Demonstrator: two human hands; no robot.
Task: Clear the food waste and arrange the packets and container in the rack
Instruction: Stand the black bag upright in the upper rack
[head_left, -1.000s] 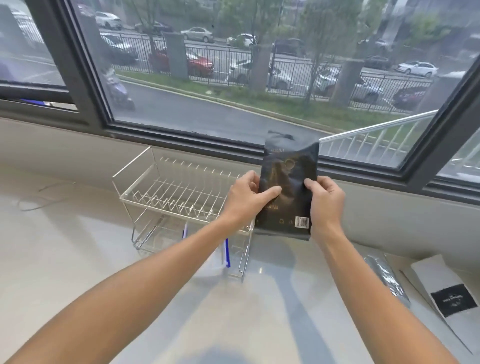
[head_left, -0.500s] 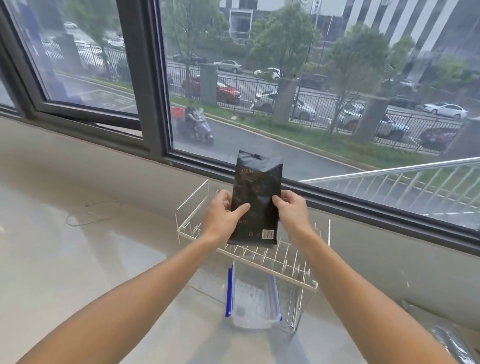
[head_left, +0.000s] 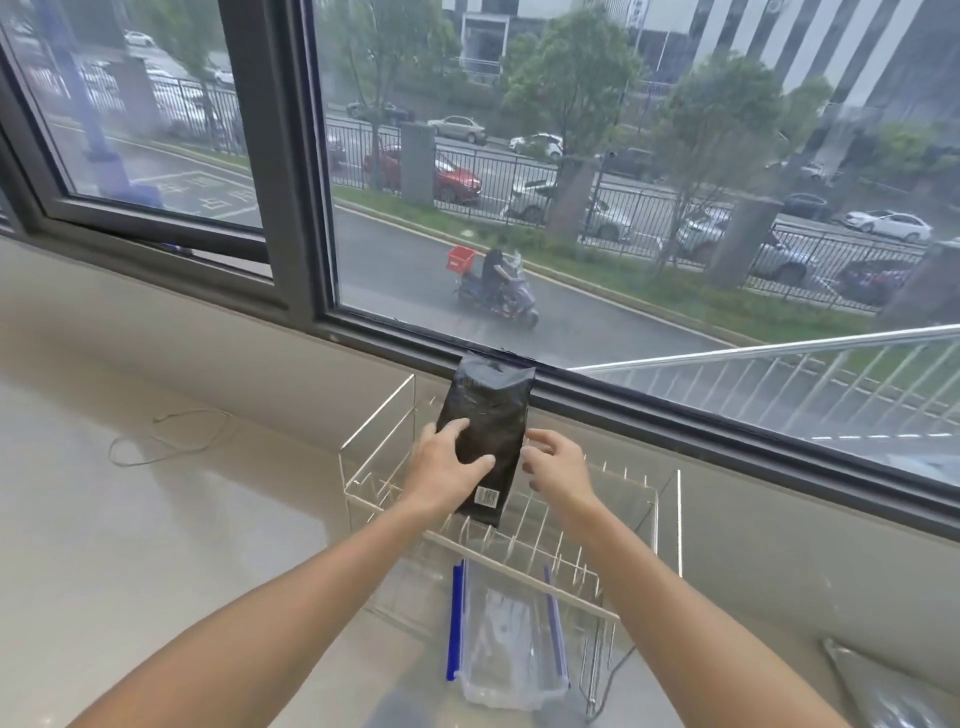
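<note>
A black packet (head_left: 488, 415) with a white barcode label stands upright, slightly tilted, on the top tier of the white wire rack (head_left: 561, 587). My left hand (head_left: 447, 470) lies on the packet's front with thumb and fingers around its left edge. My right hand (head_left: 558, 470) is beside the packet's right edge, fingers curled and apart; whether they touch it is unclear. Under the rack's top tier lies a clear plastic container (head_left: 506, 639) with blue side clips.
A silvery packet (head_left: 883, 691) lies on the pale counter at the lower right edge. A thin cord (head_left: 166, 436) loops on the counter at the left. The wall and window sill (head_left: 675, 410) run right behind the rack.
The packet has gone down onto the rack's top tier. My right hand has loosened from its edge while the left still holds it. The view has moved closer and to the right.
</note>
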